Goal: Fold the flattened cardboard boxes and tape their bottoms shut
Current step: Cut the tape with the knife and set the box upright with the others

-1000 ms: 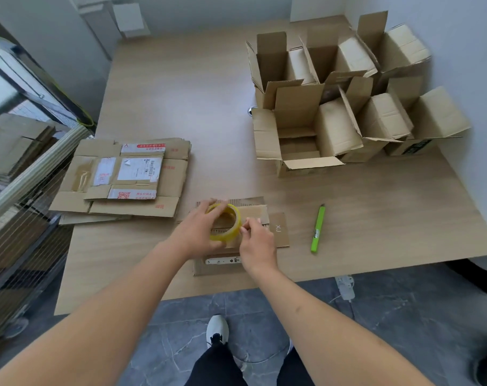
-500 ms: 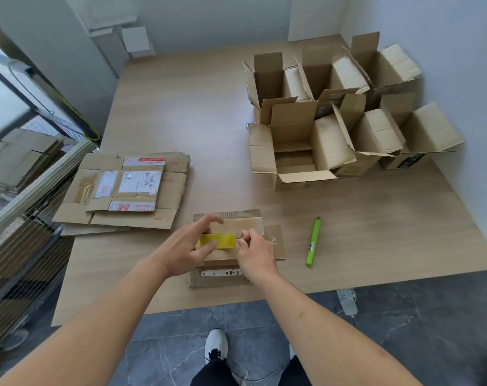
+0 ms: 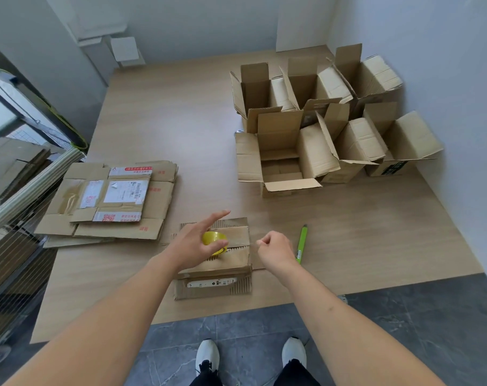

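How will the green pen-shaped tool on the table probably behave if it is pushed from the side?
The slim green pen-shaped tool lies flat on the smooth wooden table, so it would likely slide easily. If its body is round, it may also roll. It looks small and thin, so probably light and rigid.

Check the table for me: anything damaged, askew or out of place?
Mostly tidy. The brown cardboard box being taped has ragged, torn flap edges showing bare corrugation. The green utility knife lies loose beside the right hand. The left hand holds the yellow tape roll.

Left hand (image 3: pixel 193 246) spread, forefinger extended; right hand (image 3: pixel 275 247) loosely curled, fingers pinched.
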Tool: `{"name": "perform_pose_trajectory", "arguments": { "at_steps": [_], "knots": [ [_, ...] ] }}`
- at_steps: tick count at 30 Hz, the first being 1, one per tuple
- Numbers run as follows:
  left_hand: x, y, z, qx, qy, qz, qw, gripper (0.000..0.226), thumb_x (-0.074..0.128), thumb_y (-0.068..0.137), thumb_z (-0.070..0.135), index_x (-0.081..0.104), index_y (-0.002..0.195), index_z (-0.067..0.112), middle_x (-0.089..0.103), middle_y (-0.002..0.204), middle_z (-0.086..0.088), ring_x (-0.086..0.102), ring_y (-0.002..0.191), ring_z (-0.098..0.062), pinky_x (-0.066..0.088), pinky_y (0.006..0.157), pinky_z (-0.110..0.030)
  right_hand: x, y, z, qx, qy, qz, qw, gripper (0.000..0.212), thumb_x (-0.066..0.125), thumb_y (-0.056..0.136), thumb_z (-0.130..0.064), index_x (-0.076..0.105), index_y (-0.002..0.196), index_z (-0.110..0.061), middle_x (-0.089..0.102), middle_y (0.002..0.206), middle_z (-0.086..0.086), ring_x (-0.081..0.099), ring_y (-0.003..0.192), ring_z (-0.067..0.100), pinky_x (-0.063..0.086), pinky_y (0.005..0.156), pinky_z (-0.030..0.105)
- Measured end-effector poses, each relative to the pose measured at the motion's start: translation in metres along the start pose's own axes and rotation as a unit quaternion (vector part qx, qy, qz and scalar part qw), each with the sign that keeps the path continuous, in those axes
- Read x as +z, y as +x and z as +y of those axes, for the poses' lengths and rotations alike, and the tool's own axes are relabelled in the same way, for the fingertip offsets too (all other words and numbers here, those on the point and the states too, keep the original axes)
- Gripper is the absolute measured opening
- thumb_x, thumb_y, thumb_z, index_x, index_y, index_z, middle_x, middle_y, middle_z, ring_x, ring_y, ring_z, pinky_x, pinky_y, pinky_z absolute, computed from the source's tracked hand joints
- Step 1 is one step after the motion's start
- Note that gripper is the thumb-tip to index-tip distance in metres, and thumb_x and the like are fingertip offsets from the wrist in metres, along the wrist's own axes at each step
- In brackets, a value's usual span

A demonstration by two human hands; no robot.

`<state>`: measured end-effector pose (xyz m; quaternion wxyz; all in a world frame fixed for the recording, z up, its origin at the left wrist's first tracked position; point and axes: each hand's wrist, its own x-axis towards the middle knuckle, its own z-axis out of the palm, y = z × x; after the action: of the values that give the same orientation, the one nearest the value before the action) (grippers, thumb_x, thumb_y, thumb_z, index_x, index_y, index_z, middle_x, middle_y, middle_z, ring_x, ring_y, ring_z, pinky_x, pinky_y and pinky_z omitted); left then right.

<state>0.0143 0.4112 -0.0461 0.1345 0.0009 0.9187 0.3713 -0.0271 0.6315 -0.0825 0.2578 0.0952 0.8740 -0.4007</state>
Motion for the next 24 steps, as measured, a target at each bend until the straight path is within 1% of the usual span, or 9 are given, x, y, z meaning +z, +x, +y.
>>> {"name": "perform_pose_trajectory", "arguments": {
  "at_steps": [3,7,10,12,15,17,20,22,24],
  "knots": [
    [0.007,0.009,0.010,-0.006,0.010,0.015,1.000,0.078,0.079,0.090,0.045,0.036,0.155,0.052,0.045,0.158,0.018,0.049,0.139,-0.014,0.036,0.105,-0.024,-0.003,0.012,0.017,0.018,-0.002,0.004,1.000,0.015,0.058,0.099,-0.022,0.066,0.089,-0.016,0.063,0.117,0.008,0.058,0.113,0.025,0.047,0.100,0.034],
    [0.014,0.014,0.013,-0.004,0.021,0.026,0.999,0.085,0.078,0.082,0.063,0.035,0.155,0.054,0.050,0.155,0.017,0.052,0.136,-0.011,0.041,0.107,-0.025,-0.001,0.029,0.031,0.049,0.010,-0.004,0.999,0.017,0.058,0.100,-0.020,0.072,0.099,-0.009,0.068,0.119,0.011,0.061,0.116,0.029,0.043,0.084,0.024],
    [0.017,0.016,0.013,-0.002,0.030,0.022,0.999,0.082,0.074,0.083,0.067,0.033,0.153,0.059,0.056,0.151,0.016,0.057,0.133,-0.011,0.044,0.108,-0.027,0.008,0.039,0.036,0.079,0.019,-0.031,0.996,0.021,0.060,0.100,-0.023,0.074,0.106,-0.008,0.069,0.123,0.011,0.061,0.120,0.030,0.044,0.089,0.024],
    [0.018,0.015,0.013,-0.004,0.022,0.022,1.000,0.082,0.075,0.083,0.065,0.032,0.153,0.060,0.057,0.150,0.016,0.056,0.134,-0.010,0.044,0.111,-0.028,0.017,0.044,0.036,0.096,0.025,-0.051,0.994,0.019,0.062,0.098,-0.026,0.074,0.101,-0.011,0.070,0.123,0.010,0.062,0.120,0.031,0.046,0.093,0.027],
    [0.019,0.014,0.011,0.001,0.028,0.036,0.999,0.082,0.076,0.083,0.064,0.032,0.153,0.062,0.062,0.145,0.016,0.061,0.128,-0.009,0.048,0.109,-0.032,0.035,0.054,0.033,0.098,0.042,-0.068,0.992,0.019,0.069,0.089,-0.024,0.063,0.072,-0.021,0.073,0.107,0.011,0.068,0.108,0.034,0.055,0.092,0.034],
    [0.020,0.015,0.010,0.003,0.033,0.045,0.998,0.082,0.077,0.084,0.061,0.032,0.152,0.063,0.060,0.146,0.017,0.059,0.131,-0.008,0.047,0.110,-0.034,0.045,0.064,0.034,0.104,0.050,-0.076,0.990,0.015,0.072,0.075,-0.022,0.065,0.062,-0.017,0.076,0.089,0.012,0.074,0.092,0.036,0.062,0.082,0.044],
    [0.023,0.015,0.009,0.006,0.035,0.057,0.998,0.083,0.079,0.084,0.058,0.032,0.153,0.062,0.060,0.146,0.019,0.058,0.132,-0.007,0.047,0.109,-0.031,0.045,0.070,0.036,0.127,0.065,-0.072,0.987,0.013,0.085,0.071,-0.016,0.074,0.064,-0.014,0.075,0.072,0.009,0.076,0.072,0.031,0.064,0.072,0.044],
    [0.023,0.015,0.008,0.007,0.035,0.062,0.997,0.082,0.079,0.084,0.057,0.033,0.153,0.061,0.061,0.144,0.019,0.060,0.129,-0.007,0.047,0.106,-0.028,0.031,0.058,0.025,0.121,0.071,-0.030,0.990,0.023,0.094,0.068,-0.019,0.072,0.071,-0.018,0.073,0.072,0.003,0.074,0.071,0.024,0.062,0.072,0.039],
    [0.024,0.016,0.005,0.009,0.034,0.063,0.997,0.082,0.080,0.085,0.056,0.034,0.153,0.060,0.061,0.144,0.019,0.059,0.129,-0.006,0.046,0.105,-0.024,0.023,0.049,0.022,0.085,0.043,0.010,0.995,0.029,0.097,0.065,-0.021,0.069,0.073,-0.023,0.072,0.076,-0.003,0.070,0.075,0.018,0.053,0.069,0.027]
  ]
}}
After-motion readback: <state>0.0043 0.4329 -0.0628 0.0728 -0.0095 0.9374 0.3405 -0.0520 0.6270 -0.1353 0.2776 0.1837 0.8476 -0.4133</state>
